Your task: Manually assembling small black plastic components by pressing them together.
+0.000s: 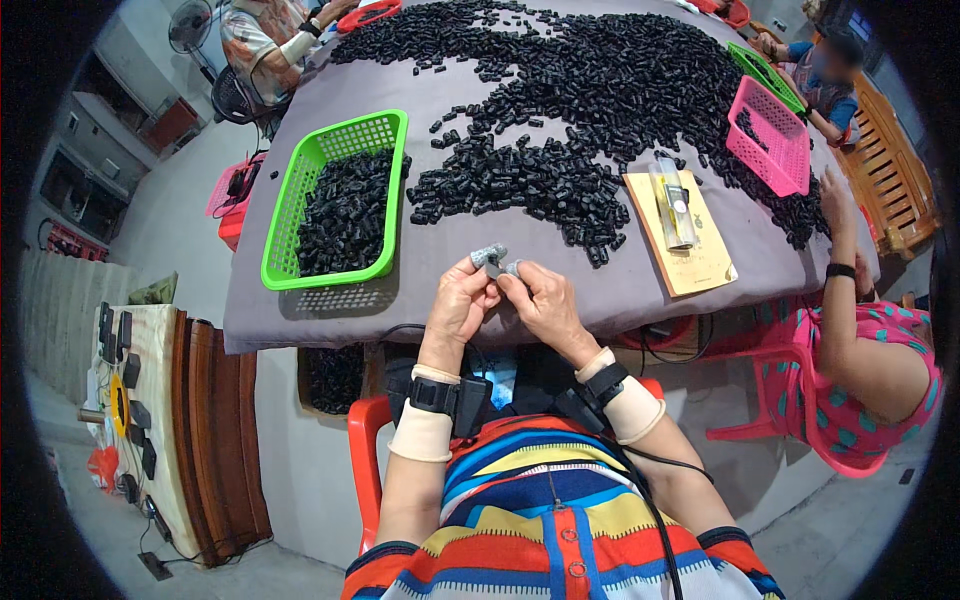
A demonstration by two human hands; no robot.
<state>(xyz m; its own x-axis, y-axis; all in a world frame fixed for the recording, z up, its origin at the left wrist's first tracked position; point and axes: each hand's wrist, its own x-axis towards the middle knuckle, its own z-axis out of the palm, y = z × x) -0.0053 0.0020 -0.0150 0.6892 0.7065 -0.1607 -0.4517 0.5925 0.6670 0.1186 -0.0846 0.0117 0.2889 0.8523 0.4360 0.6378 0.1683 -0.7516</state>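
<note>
Both hands up at the near edge of the table (640, 290), over the grey cloth. My left hand (460, 300) and right hand (540, 300) meet at the fingertips and pinch one small black part (493, 268) between them; grip is narrow, closed on the piece. Fingertips wear grey covers, and these hide most of the part, so its shape is hard to make out beyond a short dark stub. Which hand carries the hold and which only steadies it I cannot tell. To my left on the cloth, a green basket (300, 200) holds a heap of the same black parts; its near end shows bare mesh. Ahead, a large loose spread of black pieces (590, 100) covers the tabletop, running out of view at the top edge. To the right of my hands lies a tan card (700, 260) with a clear plastic bag (672, 205) on it; contents of the bag too small to read. Beyond that, a pink basket (775, 140), partly filled. A person's arm (840, 290) at the right reaches to the table edge; the face is blurred. Under the table, a dark bin, mostly hidden.
</note>
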